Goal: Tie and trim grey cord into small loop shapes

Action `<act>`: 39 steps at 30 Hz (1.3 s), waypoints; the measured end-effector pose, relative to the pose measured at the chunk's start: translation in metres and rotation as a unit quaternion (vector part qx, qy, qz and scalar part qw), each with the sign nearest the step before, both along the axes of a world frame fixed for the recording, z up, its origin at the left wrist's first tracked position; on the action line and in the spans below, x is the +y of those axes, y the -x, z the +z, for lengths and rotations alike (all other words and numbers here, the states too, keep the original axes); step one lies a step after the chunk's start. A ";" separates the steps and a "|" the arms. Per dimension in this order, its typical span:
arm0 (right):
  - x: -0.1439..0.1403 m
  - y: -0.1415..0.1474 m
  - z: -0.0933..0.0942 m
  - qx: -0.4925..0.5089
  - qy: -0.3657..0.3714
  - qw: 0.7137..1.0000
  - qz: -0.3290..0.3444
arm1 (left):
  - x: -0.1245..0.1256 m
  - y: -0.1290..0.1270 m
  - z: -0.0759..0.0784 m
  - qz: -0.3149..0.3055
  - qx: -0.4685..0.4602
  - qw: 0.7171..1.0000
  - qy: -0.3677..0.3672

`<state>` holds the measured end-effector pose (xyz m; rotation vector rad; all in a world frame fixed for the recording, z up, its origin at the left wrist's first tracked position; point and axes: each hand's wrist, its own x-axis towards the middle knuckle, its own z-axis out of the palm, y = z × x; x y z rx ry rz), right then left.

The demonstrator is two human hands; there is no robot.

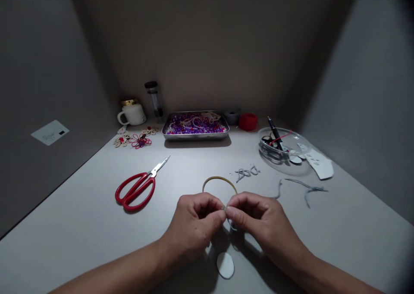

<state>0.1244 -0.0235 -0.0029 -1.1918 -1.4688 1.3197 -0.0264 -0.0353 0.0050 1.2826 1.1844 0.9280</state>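
Observation:
My left hand (202, 218) and my right hand (258, 216) meet over the table, thumbs and forefingers pinched together. Between the fingertips is a small bit of grey cord (232, 226), with a thin loop hanging below the right thumb. A yellowish-brown ring (220, 177) arcs up behind both hands; its lower part is hidden by the fingers, so whether they grip it too is unclear. Below the hands lies a white oval piece (225, 265) with a dark edge. Red-handled scissors (139, 188) rest to the left of my left hand, blades pointing away.
A metal tray (196, 137) of purple and red beads stands at the back. Grey cord scraps (247, 172) lie beyond my right hand. A clear dish (284, 145) with a pen, red cord (248, 121), knotted flowers (141, 141), a mug (133, 114) and a tube (155, 102) are farther off.

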 end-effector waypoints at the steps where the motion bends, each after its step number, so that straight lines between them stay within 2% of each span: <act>1: 0.000 -0.001 0.000 0.008 0.000 1.000 0.006 | 0.000 0.000 0.000 0.000 0.000 1.000 -0.002; 8: -0.003 -0.003 0.002 0.062 0.030 0.997 0.047 | -0.001 -0.001 0.004 0.007 0.011 1.000 0.012; 14: -0.003 -0.002 -0.002 0.016 0.025 0.998 0.060 | 0.000 0.001 -0.006 -0.012 0.017 1.000 -0.001; 19: -0.002 0.000 0.003 -0.018 0.020 0.999 0.043 | 0.001 0.002 -0.010 -0.026 0.010 1.000 0.000; 24: -0.004 -0.001 0.008 -0.044 0.052 0.998 -0.008 | -0.002 0.002 -0.004 0.021 -0.028 0.999 -0.027; 27: -0.007 -0.004 0.006 -0.051 0.058 0.996 -0.037 | -0.004 0.001 -0.004 0.028 0.013 0.999 -0.034; 35: -0.008 -0.005 0.004 -0.061 0.066 0.995 -0.031 | -0.002 -0.002 -0.009 0.016 0.074 0.997 -0.014; 39: -0.006 -0.005 0.005 -0.053 0.073 0.996 -0.020 | 0.002 -0.002 -0.007 0.030 0.051 0.998 -0.004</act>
